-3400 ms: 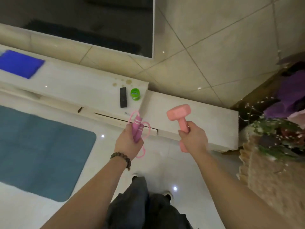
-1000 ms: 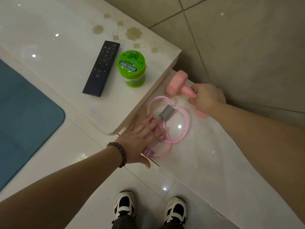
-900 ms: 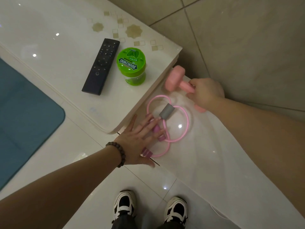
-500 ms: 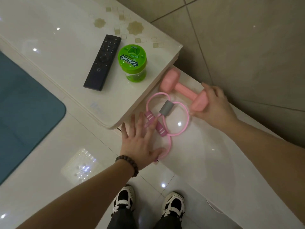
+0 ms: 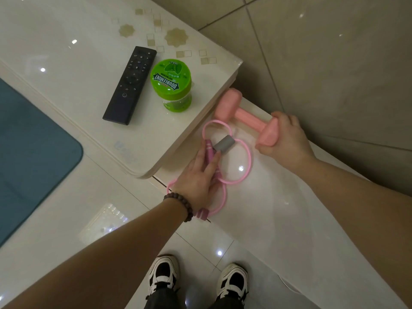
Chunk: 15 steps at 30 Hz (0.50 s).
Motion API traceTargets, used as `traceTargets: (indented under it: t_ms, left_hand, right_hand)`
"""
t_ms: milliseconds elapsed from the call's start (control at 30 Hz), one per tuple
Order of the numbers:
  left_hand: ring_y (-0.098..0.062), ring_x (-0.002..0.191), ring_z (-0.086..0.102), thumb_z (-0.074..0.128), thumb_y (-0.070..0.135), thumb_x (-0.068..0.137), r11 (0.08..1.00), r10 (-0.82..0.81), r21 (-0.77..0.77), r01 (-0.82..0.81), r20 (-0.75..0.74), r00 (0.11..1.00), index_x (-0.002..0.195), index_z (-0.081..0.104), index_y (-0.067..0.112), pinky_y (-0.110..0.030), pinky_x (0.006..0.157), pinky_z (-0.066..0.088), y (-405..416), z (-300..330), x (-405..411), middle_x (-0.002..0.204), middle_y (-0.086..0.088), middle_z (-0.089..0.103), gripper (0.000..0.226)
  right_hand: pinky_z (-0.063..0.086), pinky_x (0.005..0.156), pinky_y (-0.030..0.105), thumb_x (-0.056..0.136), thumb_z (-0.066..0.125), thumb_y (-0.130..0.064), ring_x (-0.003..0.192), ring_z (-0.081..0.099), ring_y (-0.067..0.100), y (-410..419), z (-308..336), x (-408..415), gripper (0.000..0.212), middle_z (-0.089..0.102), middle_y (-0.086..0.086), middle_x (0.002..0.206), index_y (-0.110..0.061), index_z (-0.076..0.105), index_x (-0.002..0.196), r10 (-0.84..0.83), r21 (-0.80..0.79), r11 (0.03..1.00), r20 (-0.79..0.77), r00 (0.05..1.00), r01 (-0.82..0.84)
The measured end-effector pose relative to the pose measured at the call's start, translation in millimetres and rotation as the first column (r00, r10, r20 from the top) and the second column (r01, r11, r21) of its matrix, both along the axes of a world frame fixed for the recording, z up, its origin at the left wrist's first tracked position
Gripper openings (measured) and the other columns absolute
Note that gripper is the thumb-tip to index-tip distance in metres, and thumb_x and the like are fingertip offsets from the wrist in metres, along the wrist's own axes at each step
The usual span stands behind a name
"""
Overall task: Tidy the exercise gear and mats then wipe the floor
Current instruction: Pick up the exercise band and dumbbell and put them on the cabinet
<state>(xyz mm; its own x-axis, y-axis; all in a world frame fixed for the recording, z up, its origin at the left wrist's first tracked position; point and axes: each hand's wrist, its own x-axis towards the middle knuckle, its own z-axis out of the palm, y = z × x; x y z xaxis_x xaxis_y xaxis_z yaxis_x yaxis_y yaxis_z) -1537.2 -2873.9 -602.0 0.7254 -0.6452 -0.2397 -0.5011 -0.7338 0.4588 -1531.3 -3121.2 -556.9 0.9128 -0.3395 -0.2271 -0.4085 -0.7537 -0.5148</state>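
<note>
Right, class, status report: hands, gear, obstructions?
Left hand on skipping rope. Right hand gripping pink dumbbell, lying on lower ledge. Nothing obstructing.

Looks like a home living room. Glossy cream floor tiles [image 5: 66, 224] underfoot, large beige wall tiles [image 5: 334, 52] at far right. Low, stepped cream cabinet [image 5: 66, 41] with a patterned glass-like top, holding a black remote control [image 5: 130, 85] and a green Doublemint gum jar [image 5: 171, 84] side by side. Blue exercise mat [image 5: 29, 152] on the floor at left. Pink dumbbell [image 5: 245, 115] and pink skipping rope [image 5: 223, 157] on the lower step, household workout gear.
</note>
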Motion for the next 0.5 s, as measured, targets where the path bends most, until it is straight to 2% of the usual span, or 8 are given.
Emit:
traceTargets:
  t_ms: [167,300,400,500]
  left_hand:
    - [-0.040,0.136,0.032,0.053,0.037,0.094,1.000,0.027,0.000,-0.027,0.022,0.999,0.154,0.008,0.017,-0.040,0.108,0.034,-11.2,-0.7,13.5,0.158,-0.019,-0.016,0.078]
    - [-0.035,0.143,0.020,0.045,0.042,0.095,0.999,0.006,0.046,-0.006,0.002,1.000,0.153,-0.008,0.024,-0.038,0.114,0.025,-9.5,-3.8,13.0,0.156,-0.014,-0.026,0.080]
    - [-0.035,0.145,0.012,0.047,0.044,0.093,0.997,0.010,0.081,-0.011,0.014,1.000,0.153,-0.008,0.026,-0.043,0.118,0.020,-8.0,1.4,13.2,0.157,-0.015,-0.023,0.083]
    - [-0.033,0.146,0.005,0.051,0.048,0.089,0.990,0.008,0.141,-0.012,0.024,1.000,0.153,-0.007,0.026,-0.041,0.117,0.011,-5.1,10.6,11.1,0.158,-0.016,-0.019,0.089]
  right_hand:
    - [0.040,0.081,0.028,0.068,0.083,-0.025,0.110,0.050,0.028,-3.4,1.1,6.1,0.086,0.038,0.012,0.133,-0.014,0.036,0.139,-0.089,0.020,0.996,0.013,0.996,0.089]
    - [0.037,0.082,0.025,0.069,0.084,-0.025,0.111,0.050,0.029,-5.8,3.4,6.8,0.088,0.036,0.013,0.134,-0.012,0.034,0.140,-0.074,0.004,0.997,-0.018,0.997,0.074]
    - [0.041,0.086,0.030,0.070,0.083,-0.026,0.113,0.050,0.030,-5.3,5.1,5.7,0.090,0.034,0.012,0.137,-0.013,0.031,0.142,-0.064,0.010,0.998,-0.040,0.997,0.064]
    - [0.041,0.095,0.036,0.070,0.083,-0.027,0.121,0.046,0.031,-4.9,7.2,6.1,0.097,0.029,0.011,0.143,-0.015,0.025,0.146,-0.072,0.028,0.997,-0.070,0.995,0.074]
